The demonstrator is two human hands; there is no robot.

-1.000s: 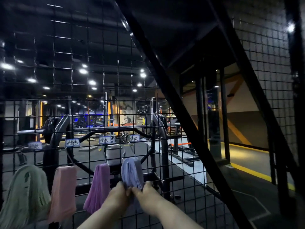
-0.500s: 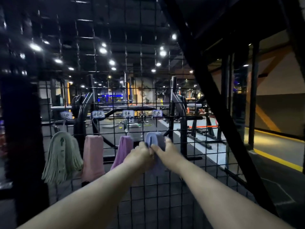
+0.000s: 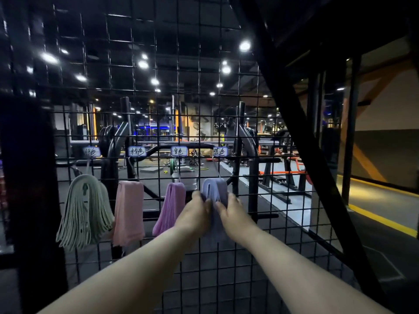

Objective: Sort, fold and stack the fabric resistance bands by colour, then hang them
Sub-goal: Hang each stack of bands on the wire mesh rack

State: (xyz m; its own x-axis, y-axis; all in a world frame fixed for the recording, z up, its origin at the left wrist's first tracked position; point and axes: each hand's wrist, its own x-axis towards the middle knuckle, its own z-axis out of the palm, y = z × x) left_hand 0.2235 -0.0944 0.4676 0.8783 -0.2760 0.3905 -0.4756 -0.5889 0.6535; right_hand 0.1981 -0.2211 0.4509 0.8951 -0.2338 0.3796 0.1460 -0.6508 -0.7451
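Several bundles of fabric resistance bands hang in a row on a black wire grid panel [image 3: 199,109]. From left to right they are green bands [image 3: 85,211], pink bands [image 3: 128,213], purple bands [image 3: 170,207] and blue bands [image 3: 215,189]. A small handwritten label [image 3: 220,152] sits above each bundle. My left hand [image 3: 195,215] and my right hand [image 3: 233,214] both pinch the blue bands just below the hook, thumbs almost touching. The lower part of the blue bundle is hidden behind my hands.
A thick black diagonal beam [image 3: 301,141] crosses the right side in front of the grid. A dark post [image 3: 29,177] stands at the left. Gym racks and benches [image 3: 272,173] show through the mesh, with a yellow floor line [image 3: 383,219] at the right.
The view has tilted down and drawn closer to the grid. Both hands have stayed pinched on the blue bands throughout, with my forearms now stretched further into view.
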